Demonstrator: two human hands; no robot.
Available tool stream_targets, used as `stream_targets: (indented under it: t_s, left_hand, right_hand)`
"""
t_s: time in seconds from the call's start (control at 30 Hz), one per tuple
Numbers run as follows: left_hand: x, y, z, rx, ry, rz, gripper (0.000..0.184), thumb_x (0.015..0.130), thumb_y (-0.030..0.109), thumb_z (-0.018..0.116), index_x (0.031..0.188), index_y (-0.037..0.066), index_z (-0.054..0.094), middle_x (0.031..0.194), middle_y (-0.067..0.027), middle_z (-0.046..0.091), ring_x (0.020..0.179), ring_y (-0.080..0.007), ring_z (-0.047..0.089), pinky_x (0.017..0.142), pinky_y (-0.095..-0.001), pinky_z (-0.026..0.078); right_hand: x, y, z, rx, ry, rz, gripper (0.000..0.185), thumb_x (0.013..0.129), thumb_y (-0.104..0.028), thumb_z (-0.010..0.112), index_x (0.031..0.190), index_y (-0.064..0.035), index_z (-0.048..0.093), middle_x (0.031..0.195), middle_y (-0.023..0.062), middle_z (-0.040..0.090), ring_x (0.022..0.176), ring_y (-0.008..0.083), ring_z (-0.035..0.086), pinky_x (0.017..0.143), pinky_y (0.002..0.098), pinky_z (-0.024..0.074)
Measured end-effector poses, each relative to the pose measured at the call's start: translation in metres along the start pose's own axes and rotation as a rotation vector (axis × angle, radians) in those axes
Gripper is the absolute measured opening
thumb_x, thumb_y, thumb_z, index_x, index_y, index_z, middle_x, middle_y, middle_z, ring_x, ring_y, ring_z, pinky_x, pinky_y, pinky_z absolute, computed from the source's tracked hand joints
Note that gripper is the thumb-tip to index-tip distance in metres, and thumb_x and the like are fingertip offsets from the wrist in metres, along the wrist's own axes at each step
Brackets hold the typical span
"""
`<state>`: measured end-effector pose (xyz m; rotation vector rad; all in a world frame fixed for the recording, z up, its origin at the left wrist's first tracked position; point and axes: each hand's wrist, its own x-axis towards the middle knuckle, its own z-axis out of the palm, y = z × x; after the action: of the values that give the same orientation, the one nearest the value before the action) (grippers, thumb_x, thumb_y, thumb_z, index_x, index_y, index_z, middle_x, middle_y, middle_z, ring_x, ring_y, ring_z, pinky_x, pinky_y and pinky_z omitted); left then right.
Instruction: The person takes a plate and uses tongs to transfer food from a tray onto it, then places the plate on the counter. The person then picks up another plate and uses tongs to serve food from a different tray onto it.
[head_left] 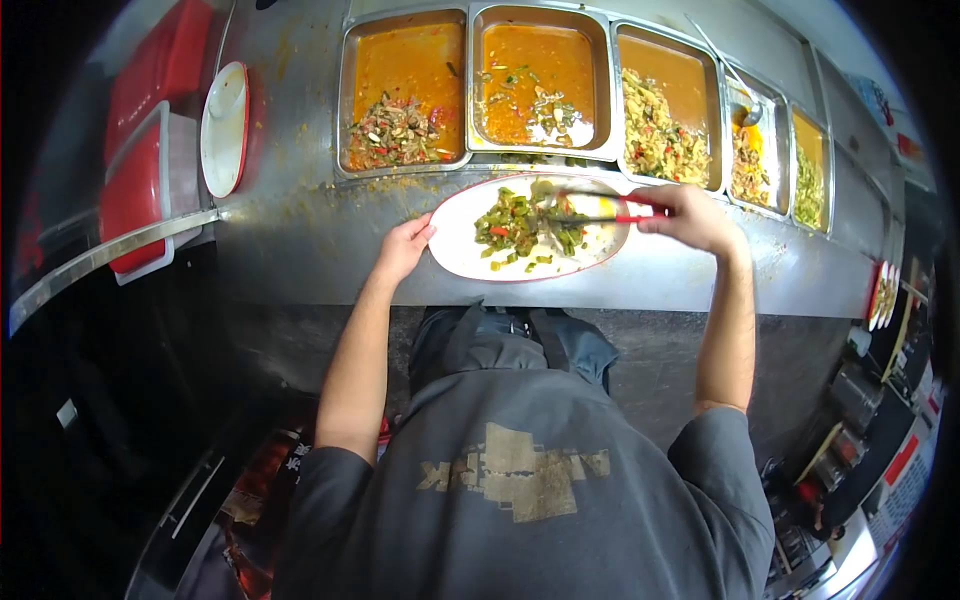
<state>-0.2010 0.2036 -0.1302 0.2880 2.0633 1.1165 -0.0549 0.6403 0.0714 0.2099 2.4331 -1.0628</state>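
Observation:
A white oval plate [450, 255] with a red rim lies on the steel counter. Chopped green vegetables [515, 228] with a few red pieces are heaped on it. The fingers of my left hand [404, 248] grip the plate's left edge. From the right, my right hand [698, 220] is closed around the red handle of a pair of tongs [632, 215]. Their dark tips reach over the food at the plate's right side and are smeared by motion. Whether food is caught between the tips I cannot tell.
Steel pans of food in orange sauce, among them a left pan [343, 110] and a middle pan [473, 85], line the counter [300, 235] behind the plate. A ladle [715, 52] rests in a pan at right. Another oval plate [243, 125] and red-and-white bins [140, 190] are at left.

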Motion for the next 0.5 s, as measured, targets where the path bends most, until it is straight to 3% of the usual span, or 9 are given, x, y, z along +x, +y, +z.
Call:
stream_targets:
  t_s: [0.07, 0.2, 0.33, 0.5]
  left_hand:
    - [0.000, 0.003, 0.000, 0.015, 0.009, -0.002, 0.039, 0.097, 0.023, 0.061, 0.129, 0.000, 0.059, 0.119, -0.0139, 0.068, 0.108, -0.0165, 0.064, 0.094, -0.0277, 0.047]
    - [-0.003, 0.009, 0.001, 0.066, 0.041, 0.002, 0.039, 0.097, 0.023, 0.061, 0.129, 0.000, 0.059, 0.120, -0.0137, 0.068, 0.108, -0.0164, 0.064, 0.094, -0.0275, 0.047]
    - [-0.003, 0.010, 0.001, 0.056, 0.030, 0.000, 0.040, 0.097, 0.023, 0.061, 0.129, -0.001, 0.059, 0.120, -0.0138, 0.068, 0.109, -0.0170, 0.064, 0.094, -0.0276, 0.047]
    - [-0.002, 0.003, 0.002, 0.040, 0.039, 0.018, 0.040, 0.098, 0.023, 0.060, 0.129, -0.001, 0.059, 0.120, -0.0143, 0.068, 0.109, -0.0170, 0.064, 0.095, -0.0275, 0.047]
  right_hand:
    - [0.007, 0.005, -0.004, 0.041, 0.167, 0.052, 0.044, 0.080, -0.022, 0.078, 0.121, -0.0081, 0.067, 0.087, 0.0092, 0.070, 0.073, 0.0202, 0.061, 0.072, 0.0319, 0.0510]
    - [0.051, 0.033, 0.008, -0.281, 0.484, 0.062, 0.046, 0.081, -0.030, 0.075, 0.122, -0.0135, 0.065, 0.091, 0.0103, 0.069, 0.082, 0.0266, 0.067, 0.074, 0.0387, 0.0530]
    - [0.096, 0.056, 0.023, -0.447, 0.504, 0.036, 0.048, 0.081, -0.029, 0.074, 0.125, -0.0173, 0.062, 0.094, 0.0107, 0.068, 0.087, 0.0301, 0.067, 0.077, 0.0419, 0.0542]
    - [0.133, 0.070, 0.025, -0.404, 0.357, 0.249, 0.047, 0.086, -0.038, 0.068, 0.128, -0.0194, 0.060, 0.105, 0.0119, 0.070, 0.096, 0.0299, 0.067, 0.081, 0.0423, 0.0545]
